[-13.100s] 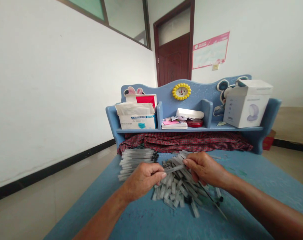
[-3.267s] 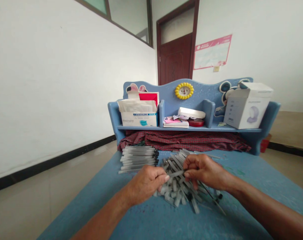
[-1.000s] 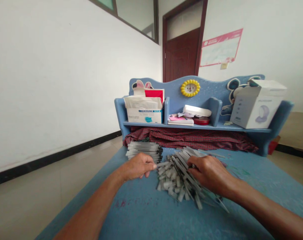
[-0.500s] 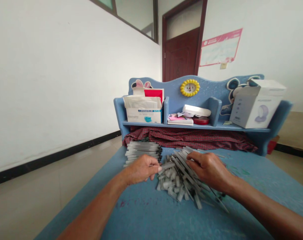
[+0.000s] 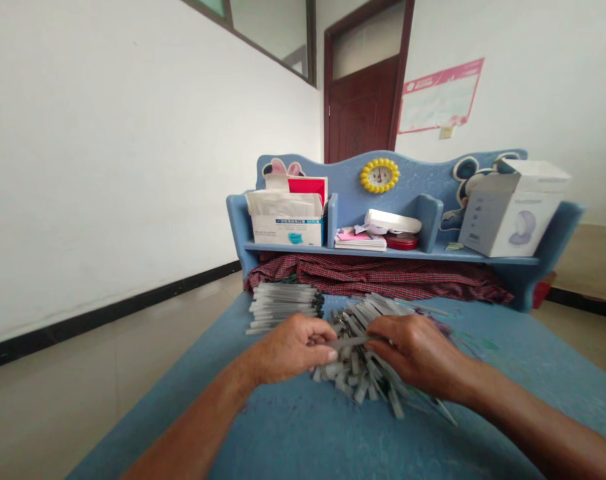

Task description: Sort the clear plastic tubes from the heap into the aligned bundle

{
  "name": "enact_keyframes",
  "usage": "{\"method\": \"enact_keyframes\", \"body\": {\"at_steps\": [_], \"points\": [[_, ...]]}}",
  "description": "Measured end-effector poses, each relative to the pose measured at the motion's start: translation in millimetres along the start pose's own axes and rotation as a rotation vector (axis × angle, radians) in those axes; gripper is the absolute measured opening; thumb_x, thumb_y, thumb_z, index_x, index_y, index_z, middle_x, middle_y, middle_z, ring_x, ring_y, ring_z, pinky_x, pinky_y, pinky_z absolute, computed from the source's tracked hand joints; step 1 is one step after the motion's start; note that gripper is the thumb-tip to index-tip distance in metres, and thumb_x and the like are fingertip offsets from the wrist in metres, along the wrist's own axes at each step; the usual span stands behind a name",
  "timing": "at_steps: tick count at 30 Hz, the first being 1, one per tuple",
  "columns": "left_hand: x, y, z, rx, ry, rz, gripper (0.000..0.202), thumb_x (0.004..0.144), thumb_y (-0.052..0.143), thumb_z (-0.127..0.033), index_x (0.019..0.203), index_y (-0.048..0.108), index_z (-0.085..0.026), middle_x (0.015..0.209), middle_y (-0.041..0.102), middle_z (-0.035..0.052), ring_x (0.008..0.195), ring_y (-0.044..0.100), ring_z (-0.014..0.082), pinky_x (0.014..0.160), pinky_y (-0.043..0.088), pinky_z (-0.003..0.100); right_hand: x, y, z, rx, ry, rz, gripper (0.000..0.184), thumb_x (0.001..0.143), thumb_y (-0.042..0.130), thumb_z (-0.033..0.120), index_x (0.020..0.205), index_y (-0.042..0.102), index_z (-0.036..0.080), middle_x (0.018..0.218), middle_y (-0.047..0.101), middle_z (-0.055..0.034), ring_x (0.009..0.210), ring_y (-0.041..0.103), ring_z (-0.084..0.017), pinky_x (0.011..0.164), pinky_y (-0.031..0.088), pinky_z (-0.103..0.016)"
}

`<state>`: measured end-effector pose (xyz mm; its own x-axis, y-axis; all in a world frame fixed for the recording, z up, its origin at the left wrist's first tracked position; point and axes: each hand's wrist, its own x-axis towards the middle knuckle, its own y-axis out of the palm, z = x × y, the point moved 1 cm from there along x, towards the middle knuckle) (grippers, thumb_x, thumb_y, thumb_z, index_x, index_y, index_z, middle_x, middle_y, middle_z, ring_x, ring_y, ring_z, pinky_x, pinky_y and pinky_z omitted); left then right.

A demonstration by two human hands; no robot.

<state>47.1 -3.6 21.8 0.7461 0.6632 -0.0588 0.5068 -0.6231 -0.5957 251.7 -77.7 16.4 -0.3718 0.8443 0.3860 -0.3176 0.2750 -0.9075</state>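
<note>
My left hand [image 5: 297, 345] is closed in a pinch on a frosted pen cap [image 5: 342, 343]. My right hand [image 5: 417, 348] grips a thin translucent pen [image 5: 361, 340] in line with the cap, and the two seem to meet between my fingers. Below and behind them lies a loose pile of clear pens [image 5: 370, 313], with several loose frosted caps [image 5: 363, 388] at its near side. To the left, a neat stack of pens [image 5: 283, 303] lies side by side, dark ends pointing right. Fingers hide the far ends of the held pieces.
All this lies on a blue table [image 5: 303, 433]. Along its back runs a checked cloth [image 5: 383, 275] under a blue shelf [image 5: 433, 256]. The shelf bears a mask box [image 5: 287, 230], papers [image 5: 360, 244], a red tin [image 5: 401, 241] and a white carton [image 5: 507, 213].
My right hand has drawn a pen from the pile and brought it left and slightly nearer. My left hand has shifted a little right, so the pieces now line up between both hands.
</note>
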Motion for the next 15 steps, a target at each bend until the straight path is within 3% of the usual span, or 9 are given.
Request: {"method": "enact_keyframes", "body": {"at_steps": [6,11,15], "points": [[-0.3,-20.1,7.4,-0.009,-0.012,-0.103,0.03,0.071,0.059,-0.041,0.083,0.064,-0.013,0.063,0.057,-0.0019,0.054,0.049,0.0106,0.052,0.041,0.021,1.6,-11.7,-10.5,0.086,0.122,0.009,0.024,0.089,0.046,0.027,0.077,0.064,0.017,0.065,0.062,-0.0005,0.058,0.055,-0.01,0.055,0.033,-0.022],[-2.3,-8.9,0.8,0.045,0.008,-0.055,0.03,0.078,0.053,-0.041,0.085,0.064,-0.015,0.06,0.055,-0.0026,0.05,0.048,0.0092,0.048,0.037,0.019,0.6,-15.2,-4.6,0.093,0.084,0.079,0.019,0.086,0.05,0.028,0.077,0.064,0.018,0.062,0.06,0.0011,0.054,0.051,-0.009,0.052,0.029,-0.022],[-5.0,3.4,-7.2,0.045,0.001,0.06,0.028,0.081,0.05,-0.042,0.079,0.061,-0.016,0.058,0.053,-0.0032,0.048,0.045,0.0085,0.047,0.035,0.019,-5.6,-19.7,4.6,0.042,0.006,0.11,0.021,0.088,0.049,0.029,0.073,0.062,0.019,0.054,0.054,0.0032,0.048,0.045,-0.008,0.048,0.022,-0.024]]}}
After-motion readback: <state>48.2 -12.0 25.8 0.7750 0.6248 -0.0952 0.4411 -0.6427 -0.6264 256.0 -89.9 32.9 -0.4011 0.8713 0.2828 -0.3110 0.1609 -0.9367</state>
